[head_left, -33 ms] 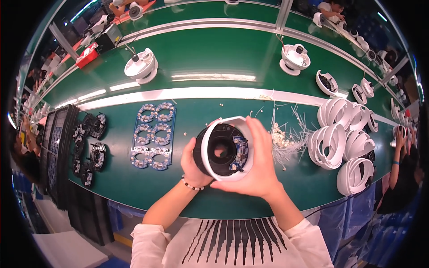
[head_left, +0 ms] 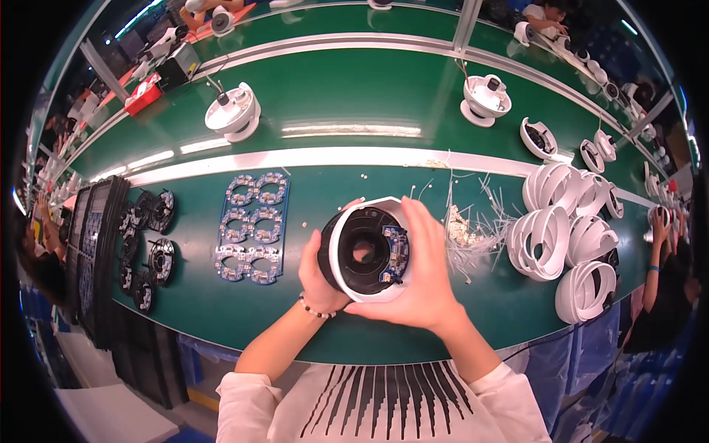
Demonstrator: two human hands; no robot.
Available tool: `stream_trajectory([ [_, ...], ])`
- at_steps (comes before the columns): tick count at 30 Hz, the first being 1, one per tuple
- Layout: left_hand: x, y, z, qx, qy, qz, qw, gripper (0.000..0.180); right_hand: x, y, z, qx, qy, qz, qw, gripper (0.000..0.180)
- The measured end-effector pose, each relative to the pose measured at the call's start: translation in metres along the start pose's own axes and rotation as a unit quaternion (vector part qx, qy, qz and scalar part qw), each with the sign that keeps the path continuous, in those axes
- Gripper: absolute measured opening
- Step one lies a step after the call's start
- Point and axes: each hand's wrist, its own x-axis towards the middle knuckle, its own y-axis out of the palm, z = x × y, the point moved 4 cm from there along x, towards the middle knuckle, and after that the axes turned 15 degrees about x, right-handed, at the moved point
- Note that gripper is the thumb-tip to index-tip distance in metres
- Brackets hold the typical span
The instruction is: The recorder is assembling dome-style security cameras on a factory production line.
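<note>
Above the green bench, in front of me, I hold a white ring-shaped camera shell with a black round holder inside it. A small blue circuit board sits on the holder's right side, and there is a round hole at its middle. My left hand closes round the black part on the left, its thumb along the edge. The shell's right wall is in the grip of my right hand, with fingers over the top and thumb underneath. My left fingers are mostly hidden behind the pieces.
Blue circuit board panels lie to the left, beside several black round holders and a stack of black trays. Stacked white shells stand at right, near white scraps. White camera bodies sit beyond the ledge. Co-workers flank the bench.
The shell and holder, with both my hands, have shifted very slightly left in the picture. My grip looks the same.
</note>
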Motion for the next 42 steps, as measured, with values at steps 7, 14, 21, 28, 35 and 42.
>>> stream_trajectory([
  [7, 0.004, -0.008, 0.004, 0.054, -0.003, -0.043, 0.998, 0.062, -0.005, 0.003, -0.016, 0.062, -0.04, -0.026, 0.997, 0.112],
  [14, -0.008, 0.003, 0.01, 0.107, -0.12, -0.085, 0.983, 0.058, -0.02, -0.014, -0.04, 0.182, 0.025, -0.045, 0.982, 0.115],
  [21, -0.017, -0.025, 0.018, 0.091, -0.051, -0.142, 0.984, 0.064, -0.033, 0.005, -0.015, 0.108, -0.02, -0.03, 0.994, 0.112],
  [28, 0.003, -0.018, 0.029, 0.047, -0.128, -0.084, 0.987, 0.048, -0.024, -0.004, -0.017, 0.023, -0.114, 0.059, 0.991, 0.105],
  [35, 0.001, -0.006, 0.027, -0.068, -0.156, -0.069, 0.983, 0.052, -0.013, -0.007, -0.015, 0.025, 0.028, 0.063, 0.997, 0.113],
  [42, -0.009, -0.002, 0.018, -0.101, -0.158, -0.017, 0.982, 0.054, -0.016, -0.001, -0.013, 0.021, -0.013, 0.066, 0.998, 0.113],
])
